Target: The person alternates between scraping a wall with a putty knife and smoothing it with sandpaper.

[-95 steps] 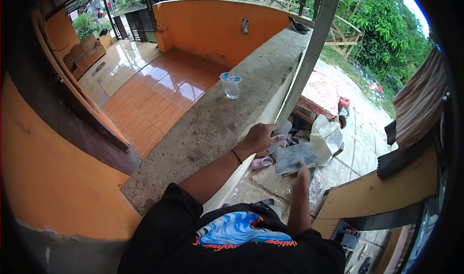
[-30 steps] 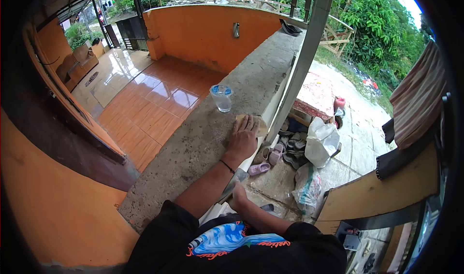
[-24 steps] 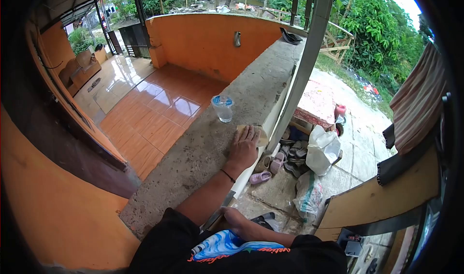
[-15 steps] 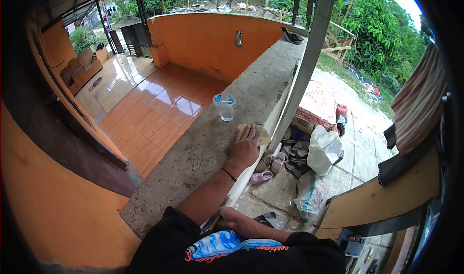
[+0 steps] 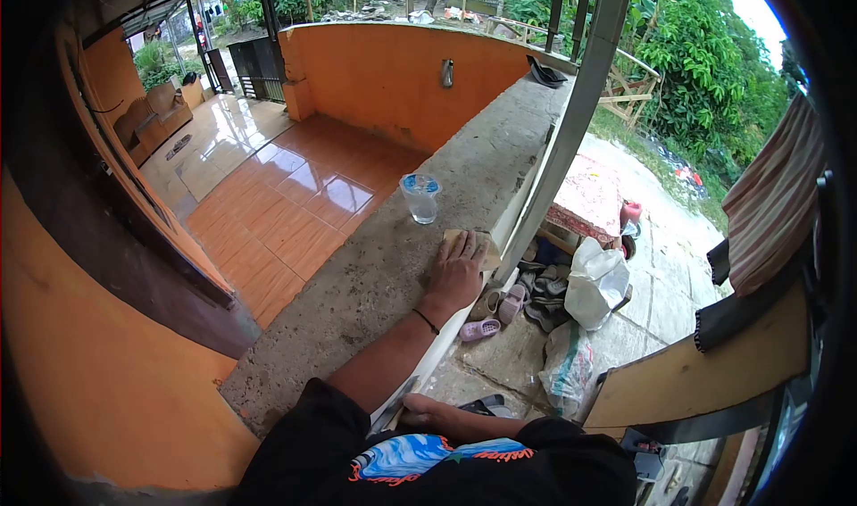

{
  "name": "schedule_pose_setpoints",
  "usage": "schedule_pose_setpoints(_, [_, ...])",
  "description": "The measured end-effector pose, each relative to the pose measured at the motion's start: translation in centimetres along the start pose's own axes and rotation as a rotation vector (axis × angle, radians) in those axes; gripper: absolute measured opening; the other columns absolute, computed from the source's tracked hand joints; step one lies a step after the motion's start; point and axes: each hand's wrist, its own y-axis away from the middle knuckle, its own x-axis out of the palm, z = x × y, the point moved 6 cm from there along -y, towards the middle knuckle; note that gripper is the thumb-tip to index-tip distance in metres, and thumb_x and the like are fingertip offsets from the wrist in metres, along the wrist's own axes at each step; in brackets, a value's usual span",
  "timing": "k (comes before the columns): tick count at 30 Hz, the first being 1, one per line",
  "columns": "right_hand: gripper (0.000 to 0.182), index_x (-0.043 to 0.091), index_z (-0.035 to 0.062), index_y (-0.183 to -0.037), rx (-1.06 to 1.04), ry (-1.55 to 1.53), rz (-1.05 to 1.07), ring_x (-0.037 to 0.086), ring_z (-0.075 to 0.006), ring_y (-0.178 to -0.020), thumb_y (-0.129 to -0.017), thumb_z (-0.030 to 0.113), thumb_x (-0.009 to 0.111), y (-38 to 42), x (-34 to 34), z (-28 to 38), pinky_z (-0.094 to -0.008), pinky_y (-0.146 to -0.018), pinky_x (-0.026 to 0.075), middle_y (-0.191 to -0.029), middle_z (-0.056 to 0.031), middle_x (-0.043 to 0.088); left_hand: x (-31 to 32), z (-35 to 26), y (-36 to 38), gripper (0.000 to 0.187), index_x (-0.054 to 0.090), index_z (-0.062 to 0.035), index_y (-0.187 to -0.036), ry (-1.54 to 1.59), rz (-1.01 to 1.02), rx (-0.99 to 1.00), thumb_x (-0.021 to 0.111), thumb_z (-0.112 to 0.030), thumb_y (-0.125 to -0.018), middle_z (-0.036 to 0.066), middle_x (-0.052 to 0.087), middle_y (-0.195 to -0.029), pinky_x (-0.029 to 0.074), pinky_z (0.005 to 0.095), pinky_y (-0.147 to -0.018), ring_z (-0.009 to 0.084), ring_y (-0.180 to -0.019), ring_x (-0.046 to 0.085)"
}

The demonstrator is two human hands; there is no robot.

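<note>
My left hand (image 5: 455,274) lies on the far side of the rough concrete ledge (image 5: 348,301), fingers curved over a small tan piece of board (image 5: 482,249). The board's edges show past the fingertips and to the right of the hand; the thumb is hidden. Low in front of my shirt, my right hand (image 5: 427,410) is closed beside the ledge. A thin grey, blade-like strip (image 5: 393,406) runs along it, its handle out of sight. Just beyond my left hand stands a clear plastic cup of water (image 5: 420,198) with a blue-printed lid.
A metal post (image 5: 562,149) rises from the ledge's right edge. Below on the right are several shoes (image 5: 513,302), a white bag (image 5: 596,283) and a woven sack (image 5: 569,368). A dark object (image 5: 545,72) lies at the ledge's far end. Orange tiles (image 5: 312,185) cover the floor at left.
The view has shifted slightly. My left hand stays on the board at the same spot by the cup. My right hand and the grey strip have moved a little, showing more of the strip.
</note>
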Motion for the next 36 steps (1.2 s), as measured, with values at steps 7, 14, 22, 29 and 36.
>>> schedule_pose_setpoints(7, [0.038, 0.035, -0.0113, -0.123, -0.208, 0.242, -0.074, 0.056, -0.0389, -0.1, -0.086, -0.002, 0.032, 10.8, 8.8, 6.8, -0.0541, -0.087, 0.045, -0.113, -0.0268, 0.05, 0.0, 0.1, -0.1, 0.055, 0.04, -0.006, -0.133, 0.009, 0.028, -0.015, 0.051, -0.018, -0.081, 0.02, 0.034, -0.139, 0.015, 0.0459, -0.109, 0.0295, -0.132, 0.029])
schedule_pose_setpoints(14, [0.043, 0.029, -0.0119, -0.127, -0.179, 0.434, -0.195, 0.045, -0.0425, -0.115, -0.086, -0.002, 0.029, 5.4, 3.5, 5.9, -0.0529, -0.097, 0.038, -0.126, -0.0275, 0.04, 0.1, 0.2, 0.1, 0.053, 0.04, -0.0059, -0.133, -0.029, 0.0, -0.029, 0.047, -0.018, -0.082, 0.02, 0.035, -0.139, 0.017, 0.0457, -0.108, 0.029, -0.132, 0.03])
schedule_pose_setpoints(22, [0.04, 0.031, -0.009, -0.127, -0.181, 0.223, -0.035, 0.04, -0.039, -0.12, -0.089, 0.002, 0.027, 3.6, 1.6, 6.6, -0.0492, -0.104, 0.03, -0.129, -0.0256, 0.039, 0.3, 0.3, 0.2, 0.052, 0.041, -0.0064, -0.132, -0.012, -0.06, -0.008, 0.046, -0.017, -0.081, 0.021, 0.037, -0.137, 0.017, 0.0435, -0.109, 0.0294, -0.131, 0.032])
schedule_pose_setpoints(29, [0.038, 0.043, -0.0036, -0.12, -0.294, 0.388, 0.106, 0.049, -0.0279, -0.112, -0.093, 0.023, 0.042, 6.5, 5.1, 7.6, -0.0388, -0.096, 0.04, -0.121, -0.0172, 0.048, 0.9, 0.5, 0.4, 0.047, 0.048, -0.0064, -0.127, -0.014, -0.105, -0.043, 0.047, -0.02, -0.081, 0.017, 0.041, -0.136, 0.02, 0.0446, -0.108, 0.0269, -0.129, 0.034])
schedule_pose_setpoints(36, [0.038, 0.043, -0.0035, -0.119, 0.13, 0.557, 0.14, 0.05, -0.0256, -0.109, -0.093, 0.024, 0.043, 10.2, -1.6, 0.5, -0.0372, -0.093, 0.042, -0.119, -0.0166, 0.049, 1.7, 0.8, 0.3, 0.036, 0.06, -0.0095, -0.112, -0.103, -0.211, -0.126, 0.047, -0.022, -0.082, 0.008, 0.051, -0.127, 0.023, 0.0461, -0.107, 0.0221, -0.124, 0.04])
